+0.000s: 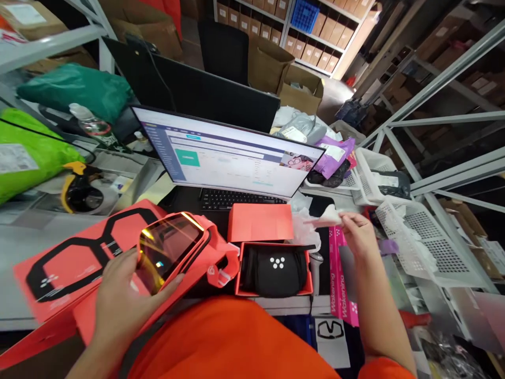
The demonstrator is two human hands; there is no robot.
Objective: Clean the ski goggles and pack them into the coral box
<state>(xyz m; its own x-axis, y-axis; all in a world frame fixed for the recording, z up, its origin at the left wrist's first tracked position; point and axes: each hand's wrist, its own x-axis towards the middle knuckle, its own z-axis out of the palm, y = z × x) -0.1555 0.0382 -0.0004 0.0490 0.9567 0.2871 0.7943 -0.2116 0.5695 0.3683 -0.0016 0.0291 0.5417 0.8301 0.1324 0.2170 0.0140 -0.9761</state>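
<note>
My left hand [126, 289] grips a pair of ski goggles [171, 247] with a yellow-orange mirrored lens and a coral strap, held over my lap. My right hand [357, 231] pinches a thin white wrapper [325, 217] above the desk, to the right of an open coral box [272, 266]. Inside the box lies a black pouch [274, 271] with white dots. The box lid [260, 222] stands open behind it. A flat coral sleeve printed with a black goggle outline [79, 258] lies to the left.
A lit monitor [224, 155] and black keyboard [232, 199] stand behind the box. White plastic baskets [414, 231] sit at the right, a pink carton [341, 284] beside the box. Green bags [31, 152], a water bottle [92, 123] and metal shelving surround the desk.
</note>
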